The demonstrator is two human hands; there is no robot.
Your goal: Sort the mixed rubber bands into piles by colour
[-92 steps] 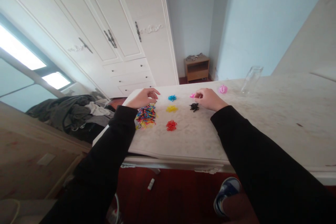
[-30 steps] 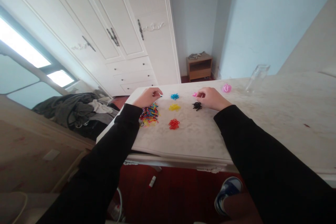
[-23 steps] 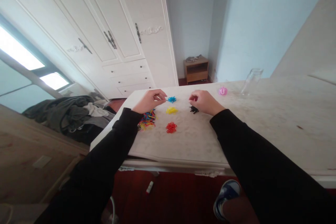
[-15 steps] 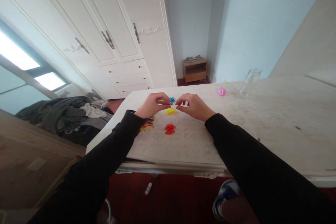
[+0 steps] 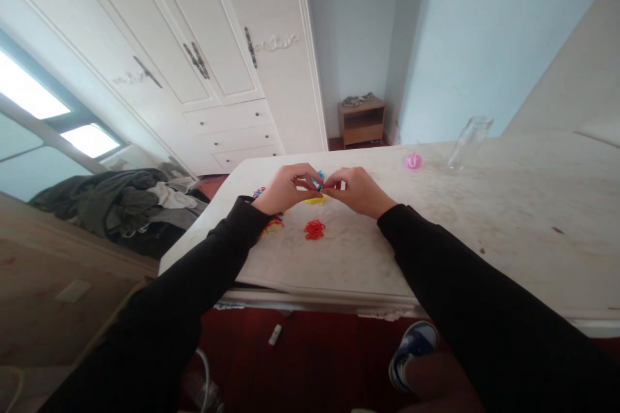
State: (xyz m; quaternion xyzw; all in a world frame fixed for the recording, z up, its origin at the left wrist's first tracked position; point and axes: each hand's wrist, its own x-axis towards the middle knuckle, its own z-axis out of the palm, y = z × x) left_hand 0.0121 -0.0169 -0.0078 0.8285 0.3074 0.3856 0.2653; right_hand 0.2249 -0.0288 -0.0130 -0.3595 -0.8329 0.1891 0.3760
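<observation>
My left hand (image 5: 290,188) and my right hand (image 5: 357,190) meet fingertip to fingertip above the table, both pinched on a small black rubber band (image 5: 320,187). Partly covered by the fingers, a pile of blue rubber bands (image 5: 317,177) lies just beyond them. Yellow rubber bands (image 5: 316,200) show right beneath the fingertips. Closer to me is a loose heap of red rubber bands (image 5: 314,230). A mixed-colour heap of bands (image 5: 274,224) lies by my left wrist, largely hidden behind the hand and sleeve.
At the right, a clear glass bottle (image 5: 469,142) stands on the white table (image 5: 436,239), with a pink ball-like item (image 5: 413,161) to its left. Dark clothes (image 5: 111,206) are piled beyond the left edge. A white-and-red tube (image 5: 274,335) lies on the floor.
My two hands, slightly apart before, have come together. The right fingertips have closed on the black rubber band that the left hand held. The view has shifted slightly.
</observation>
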